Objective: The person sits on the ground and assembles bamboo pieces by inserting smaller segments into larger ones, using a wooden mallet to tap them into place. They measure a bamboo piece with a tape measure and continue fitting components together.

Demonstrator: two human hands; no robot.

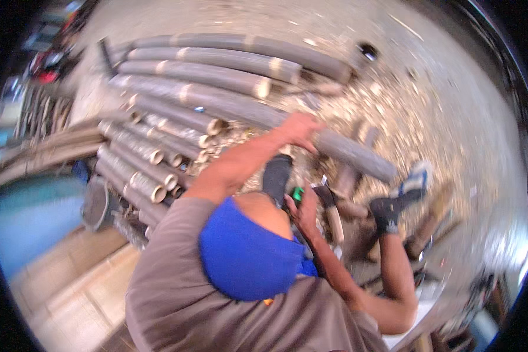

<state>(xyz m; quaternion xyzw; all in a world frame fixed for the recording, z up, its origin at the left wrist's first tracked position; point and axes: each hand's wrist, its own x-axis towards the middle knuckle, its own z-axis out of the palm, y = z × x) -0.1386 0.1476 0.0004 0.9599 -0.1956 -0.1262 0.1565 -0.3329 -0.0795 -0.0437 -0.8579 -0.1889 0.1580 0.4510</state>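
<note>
A long, thick grey-brown pole (355, 155) that looks like bamboo, with pale rings, slants across the pile and over my lap side. My left hand (299, 130) wraps over its top, thumb on the near side, gripping it. My right hand (305, 208) is lower, beside my left knee, its fingers curled about a small bright green thing (298, 195) whose kind is blurred. Just right of that hand, a short wooden handle (335, 224) with a dark head leans among the chips; whether my hand touches it, I cannot tell.
Several long poles (229, 54) lie side by side beyond the held one. Shorter hollow-ended pieces (156, 192) are stacked at left, near a dark bucket (97, 205). Pale wood shavings (428, 135) cover the floor. My right foot (402, 193) rests among cut pieces.
</note>
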